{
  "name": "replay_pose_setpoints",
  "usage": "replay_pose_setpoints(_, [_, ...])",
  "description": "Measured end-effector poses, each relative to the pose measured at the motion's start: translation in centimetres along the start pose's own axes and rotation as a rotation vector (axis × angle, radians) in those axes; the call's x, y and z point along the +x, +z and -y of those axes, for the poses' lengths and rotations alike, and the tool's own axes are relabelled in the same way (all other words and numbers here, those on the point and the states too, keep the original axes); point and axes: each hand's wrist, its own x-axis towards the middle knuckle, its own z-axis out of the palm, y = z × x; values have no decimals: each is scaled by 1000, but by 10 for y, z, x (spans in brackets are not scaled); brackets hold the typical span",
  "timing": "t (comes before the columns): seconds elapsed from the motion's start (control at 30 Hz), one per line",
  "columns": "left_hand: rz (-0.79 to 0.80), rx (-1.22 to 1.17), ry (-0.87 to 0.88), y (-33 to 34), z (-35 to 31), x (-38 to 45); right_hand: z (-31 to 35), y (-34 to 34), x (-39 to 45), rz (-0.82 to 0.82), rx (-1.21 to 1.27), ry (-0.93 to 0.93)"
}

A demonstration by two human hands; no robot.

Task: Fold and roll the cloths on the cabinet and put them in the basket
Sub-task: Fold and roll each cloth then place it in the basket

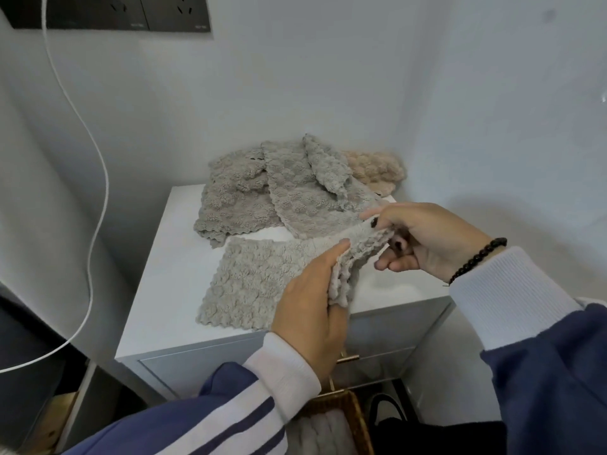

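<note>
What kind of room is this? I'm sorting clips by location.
Probably a home bedroom or utility corner: a small white drawer cabinet against plain walls, wall sockets with a trailing cable, and a wicker basket below.

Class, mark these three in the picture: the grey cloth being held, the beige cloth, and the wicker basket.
grey cloth [259, 284], head view, on its flat part lying on the cabinet.
beige cloth [377, 170], head view, on its bumpy top.
wicker basket [356, 418], head view, on its right rim.

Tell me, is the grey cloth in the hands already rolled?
No. The grey cloth lies mostly spread flat on the cabinet; only its right edge is lifted, gripped by the left hand and right hand.
</note>
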Motion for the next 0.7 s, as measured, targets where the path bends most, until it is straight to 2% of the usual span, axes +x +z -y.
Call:
replay_pose_setpoints(0.1, [-23, -63, -3, -9, -2, -1, -1, -5, 1, -18, -99, -56])
replay_pose_setpoints(0.2, [-75, -116, 0, -18, -3, -6, -6, -5, 0, 69, -210, -207])
replay_pose_setpoints(0.33, [-146, -192, -98, -35, -6, -13, -21, -3, 4, 391, -134, -349])
replay_pose_setpoints(0.4, [-173, -202, -146, -45, -3, -18, -26, 2, 4, 469, -153, -386])
replay_pose_setpoints(0.5, [-174, -291, -242, -59, 1, -25, -27, 14, 4, 371, -179, -440])
replay_pose_setpoints(0.6, [-195, -360, -325, -73, 1, -34, -27, 31, 7, 322, -127, -407])
replay_pose_setpoints(0.7, [-230, -293, -415, -86, 5, -36, -30, 53, 11, 247, -286, -445])
